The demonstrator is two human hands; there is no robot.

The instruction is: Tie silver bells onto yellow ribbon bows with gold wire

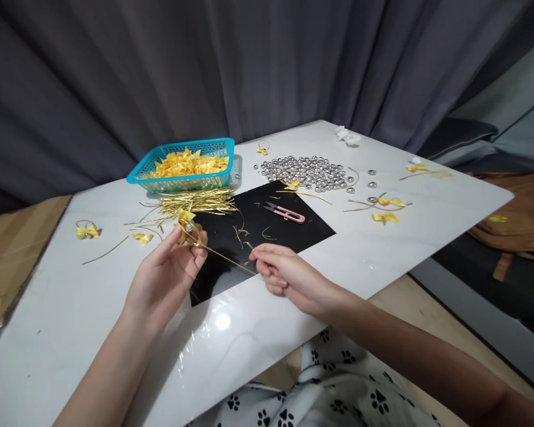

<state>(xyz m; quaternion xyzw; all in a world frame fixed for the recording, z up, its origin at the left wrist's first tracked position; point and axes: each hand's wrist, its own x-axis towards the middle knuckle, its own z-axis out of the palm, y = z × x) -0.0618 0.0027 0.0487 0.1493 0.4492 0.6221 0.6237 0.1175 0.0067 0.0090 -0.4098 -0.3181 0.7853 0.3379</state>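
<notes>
My left hand [164, 273] pinches a yellow ribbon bow [186, 216] with a shiny silver bead and a loop of gold cord [225, 257], above the left part of a black mat [218, 284]. The cord stretches to the right, down to my right hand [285, 273], whose closed lower fingers hold its far end. A thin, short, pale tip sticks out from the right thumb and forefinger; what it is I cannot make out. Pink-handled thread snips [289, 212] lie on the mat beyond my right hand, with short cord clippings [240, 234] nearby.
A blue basket [136, 175] full of yellow bows stands at the back left, with a bundle of gold cords [200, 203] before it. Silver beads [311, 173] are spread at the back. Bows with cords [385, 217] lie right; a looped bow [88, 231] lies left.
</notes>
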